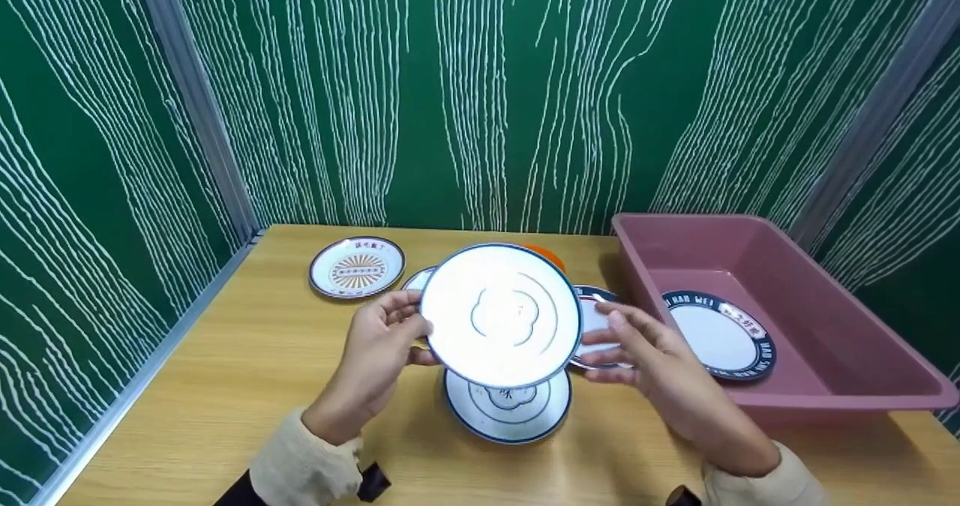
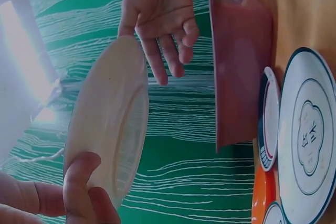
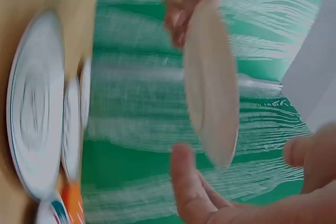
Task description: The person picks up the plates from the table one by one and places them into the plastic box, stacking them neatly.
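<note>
Pinching one raised plate (image 1: 499, 315), left grip (image 1: 375, 352); right grip (image 1: 660, 356) spread; four tabletop plates (image 1: 358, 267), one plate (image 1: 712, 333) in one tub (image 1: 832, 345)

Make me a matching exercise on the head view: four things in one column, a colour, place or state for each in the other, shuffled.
Things
1. raised plate
2. sunburst plate
3. tub
4. orange object

Descriptions
A. pink, with a plate inside
B. partly hidden behind a plate
C. held by the left hand
D. lying on the far left of the table

Pairs: 1-C, 2-D, 3-A, 4-B
</note>
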### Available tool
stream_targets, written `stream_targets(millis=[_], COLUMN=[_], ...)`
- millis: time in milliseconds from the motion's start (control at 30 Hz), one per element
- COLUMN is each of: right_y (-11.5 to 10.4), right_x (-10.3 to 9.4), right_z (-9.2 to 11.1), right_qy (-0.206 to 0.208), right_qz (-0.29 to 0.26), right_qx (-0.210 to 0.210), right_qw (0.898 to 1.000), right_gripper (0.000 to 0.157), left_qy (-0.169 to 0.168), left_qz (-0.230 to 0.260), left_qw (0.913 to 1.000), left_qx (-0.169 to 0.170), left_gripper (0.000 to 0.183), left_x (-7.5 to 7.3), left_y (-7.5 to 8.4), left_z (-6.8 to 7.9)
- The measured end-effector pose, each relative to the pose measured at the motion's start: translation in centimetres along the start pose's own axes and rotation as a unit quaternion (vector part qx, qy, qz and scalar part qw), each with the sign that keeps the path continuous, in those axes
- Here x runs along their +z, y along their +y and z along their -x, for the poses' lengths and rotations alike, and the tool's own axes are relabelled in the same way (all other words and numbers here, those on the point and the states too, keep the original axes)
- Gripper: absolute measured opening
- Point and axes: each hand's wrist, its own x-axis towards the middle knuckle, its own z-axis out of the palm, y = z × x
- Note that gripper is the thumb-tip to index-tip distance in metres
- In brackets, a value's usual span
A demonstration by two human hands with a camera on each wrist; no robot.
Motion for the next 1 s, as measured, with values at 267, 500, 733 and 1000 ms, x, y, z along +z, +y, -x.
stream_targets(millis=[267, 500, 733, 1000], right_y=[0.5, 1.4, 1.9, 1.6], right_x=[0.9, 1.5, 1.8, 1.5], right_z=[-0.3, -0.5, -0.7, -0.7], right_qy=[0.011, 0.039, 0.050, 0.043], right_qz=[-0.080, -0.107, -0.125, -0.119], right_qx=[0.055, 0.064, 0.094, 0.077], right_qw=[0.995, 0.991, 0.986, 0.989], right_gripper=[0.040, 0.045, 0.048, 0.048], left_qy=[-0.017, -0.010, -0.014, -0.031], left_qz=[-0.007, 0.003, 0.025, 0.035], left_qw=[0.9998, 0.9986, 0.9963, 0.9964], left_qx=[-0.009, -0.051, -0.081, -0.070], left_gripper=[0.041, 0.044, 0.047, 0.047], left_x=[0.7, 1.6, 2.5, 2.6], left_y=[-0.9, -1.9, -2.7, -2.9], left_z=[0.2, 0.4, 0.6, 0.8])
